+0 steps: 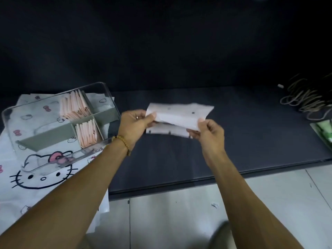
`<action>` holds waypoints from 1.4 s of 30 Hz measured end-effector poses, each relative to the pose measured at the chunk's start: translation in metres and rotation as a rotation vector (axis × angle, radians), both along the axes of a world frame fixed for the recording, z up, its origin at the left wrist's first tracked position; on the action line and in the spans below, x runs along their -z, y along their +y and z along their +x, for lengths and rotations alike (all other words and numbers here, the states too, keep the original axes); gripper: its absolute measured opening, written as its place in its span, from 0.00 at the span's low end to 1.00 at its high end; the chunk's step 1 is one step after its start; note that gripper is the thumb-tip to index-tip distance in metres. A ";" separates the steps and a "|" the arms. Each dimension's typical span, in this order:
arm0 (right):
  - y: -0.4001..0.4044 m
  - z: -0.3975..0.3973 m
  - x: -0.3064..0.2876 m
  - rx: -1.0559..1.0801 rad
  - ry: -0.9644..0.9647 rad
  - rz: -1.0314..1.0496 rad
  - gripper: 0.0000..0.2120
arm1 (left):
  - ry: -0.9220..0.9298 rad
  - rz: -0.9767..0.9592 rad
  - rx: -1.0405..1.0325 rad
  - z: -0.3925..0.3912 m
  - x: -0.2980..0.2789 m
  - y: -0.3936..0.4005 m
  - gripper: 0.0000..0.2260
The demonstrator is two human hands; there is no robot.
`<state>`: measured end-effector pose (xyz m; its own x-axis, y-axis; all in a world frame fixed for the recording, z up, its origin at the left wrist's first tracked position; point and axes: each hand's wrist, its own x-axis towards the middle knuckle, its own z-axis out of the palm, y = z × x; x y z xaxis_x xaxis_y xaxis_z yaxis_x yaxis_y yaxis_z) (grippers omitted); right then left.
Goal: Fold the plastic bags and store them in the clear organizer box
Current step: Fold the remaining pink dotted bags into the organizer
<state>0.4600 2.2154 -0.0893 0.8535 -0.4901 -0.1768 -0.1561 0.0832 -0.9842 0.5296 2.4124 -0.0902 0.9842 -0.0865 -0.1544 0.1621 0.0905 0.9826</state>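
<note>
A white plastic bag (179, 115), partly folded into a strip with small dark dots, hangs above the dark mat. My left hand (133, 123) pinches its left end between thumb and fingers. Its right end is pinched by my right hand (210, 132). To the left stands the clear organizer box (10, 114) with grey-green dividers (48, 135). Two of its compartments hold upright folded pink bags (74, 105), the second stack of pink bags (87, 133) sitting nearer to me.
The box rests on a white cartoon-cat printed bag (43, 173) spread at the left. A dark mat (251, 141) covers the bench; its front edge meets a pale tiled floor. Coiled cables (305, 97) and a green packet (325, 132) lie at the right.
</note>
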 end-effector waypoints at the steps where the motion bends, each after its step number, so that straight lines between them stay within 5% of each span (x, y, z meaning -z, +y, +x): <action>1: -0.001 0.005 -0.004 0.010 -0.055 0.043 0.12 | -0.050 -0.018 0.003 0.004 -0.007 0.003 0.07; 4: 0.001 0.005 0.003 0.009 -0.075 0.091 0.11 | -0.048 0.053 -0.004 0.000 -0.003 0.015 0.07; 6: 0.007 -0.004 0.022 0.003 0.130 0.003 0.12 | 0.109 0.244 -0.017 -0.017 0.020 0.021 0.08; 9: 0.016 -0.019 0.051 -0.120 0.456 -0.422 0.14 | 0.228 0.590 0.003 -0.043 0.052 0.026 0.09; 11: 0.019 -0.021 0.056 -0.141 0.505 -0.612 0.15 | 0.180 0.770 -0.011 -0.050 0.057 0.025 0.07; 27: 0.021 -0.005 0.055 -0.156 0.603 -0.769 0.13 | 0.207 1.066 0.079 -0.047 0.049 0.029 0.09; 31: 0.021 -0.004 0.057 -0.155 0.594 -0.797 0.12 | 0.007 1.241 0.032 -0.054 0.046 0.026 0.12; 36: 0.023 -0.001 0.058 -0.169 0.609 -0.866 0.12 | -0.734 1.243 0.408 -0.062 0.057 0.031 0.20; 39: 0.024 -0.002 0.053 -0.173 0.638 -0.887 0.14 | -0.770 1.226 0.431 -0.064 0.067 0.039 0.15; 42: 0.032 -0.011 0.051 -0.148 0.469 -1.250 0.12 | -0.763 1.220 0.428 -0.065 0.069 0.041 0.16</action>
<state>0.4486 2.2472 -0.1405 0.8949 -0.4452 0.0300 -0.4261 -0.8726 -0.2389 0.4648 2.4534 -0.1593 0.7936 -0.5805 0.1823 -0.6079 -0.7446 0.2755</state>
